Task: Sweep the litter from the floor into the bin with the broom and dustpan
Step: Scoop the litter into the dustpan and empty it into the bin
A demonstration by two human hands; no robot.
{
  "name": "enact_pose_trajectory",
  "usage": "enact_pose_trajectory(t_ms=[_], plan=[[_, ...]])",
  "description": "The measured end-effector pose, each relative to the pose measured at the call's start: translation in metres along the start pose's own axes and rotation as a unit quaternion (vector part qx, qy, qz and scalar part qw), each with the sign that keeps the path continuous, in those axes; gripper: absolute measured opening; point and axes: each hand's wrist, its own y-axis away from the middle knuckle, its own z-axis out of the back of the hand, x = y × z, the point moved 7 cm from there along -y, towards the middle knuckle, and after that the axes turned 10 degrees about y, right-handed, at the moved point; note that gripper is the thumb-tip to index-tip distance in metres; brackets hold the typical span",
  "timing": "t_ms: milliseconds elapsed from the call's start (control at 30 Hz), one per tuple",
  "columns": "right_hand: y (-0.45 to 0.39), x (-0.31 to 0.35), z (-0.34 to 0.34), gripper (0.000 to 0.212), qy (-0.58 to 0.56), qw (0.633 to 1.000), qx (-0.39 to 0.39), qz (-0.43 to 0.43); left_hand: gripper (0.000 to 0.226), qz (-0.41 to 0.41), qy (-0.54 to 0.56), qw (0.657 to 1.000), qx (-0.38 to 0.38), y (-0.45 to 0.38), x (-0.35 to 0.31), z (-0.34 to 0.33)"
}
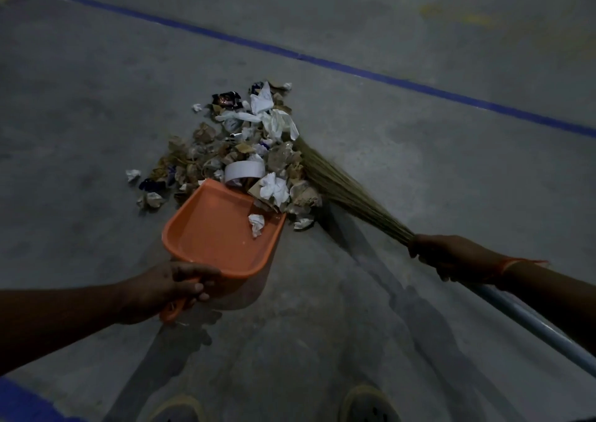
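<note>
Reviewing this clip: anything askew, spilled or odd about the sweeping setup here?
Mostly normal. The orange dustpan holds just one crumpled paper, while the litter pile sits on the floor at its lip. A few scraps lie apart on the pile's left edge, away from the broom. No bin is visible.

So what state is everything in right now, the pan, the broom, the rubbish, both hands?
Dustpan: tilted, front edge at the pile, one crumpled paper inside.
Broom: bristles down on the floor, pressed against the pile's right side.
Litter pile: heaped on the floor, nearly all outside the pan.
Left hand: grips the dustpan handle.
Right hand: grips the broom where bristles meet the pole.
Blue floor line: painted, unbroken, beyond the pile.
</note>
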Motion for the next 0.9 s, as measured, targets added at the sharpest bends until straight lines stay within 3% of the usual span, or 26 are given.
enact_pose_trajectory(t_ms=[67, 167, 467, 667, 733, 833, 900], plan=[[0.003, -0.003, 0.002, 0.022, -0.046, 0.999, 0.000, -0.011, 0.072, -0.001, -0.013, 1.000, 0.004, -0.001, 0.001, 0.001], [0.007, -0.001, 0.008, 0.025, -0.066, 0.998, -0.016, -0.009, 0.063, 0.001, 0.009, 1.000, 0.006, -0.002, -0.001, 0.000], [0.013, 0.002, 0.017, 0.042, -0.109, 0.991, -0.080, 0.002, 0.087, -0.015, 0.009, 1.000, 0.017, -0.001, -0.004, -0.001], [0.010, -0.010, 0.034, 0.038, -0.125, 0.985, -0.120, -0.010, 0.093, -0.014, 0.022, 1.000, 0.008, -0.001, 0.001, 0.003], [0.002, -0.011, 0.043, 0.036, -0.121, 0.985, -0.125, -0.012, 0.088, -0.016, 0.025, 1.000, 0.005, 0.000, 0.004, 0.006], [-0.018, -0.015, 0.057, 0.027, -0.104, 0.987, -0.122, -0.027, 0.042, -0.010, 0.047, 0.999, -0.004, 0.004, 0.005, 0.010], [-0.034, -0.018, 0.066, 0.018, -0.090, 0.988, -0.120, -0.042, 0.038, -0.009, 0.046, 0.999, -0.015, 0.005, 0.007, 0.015]])
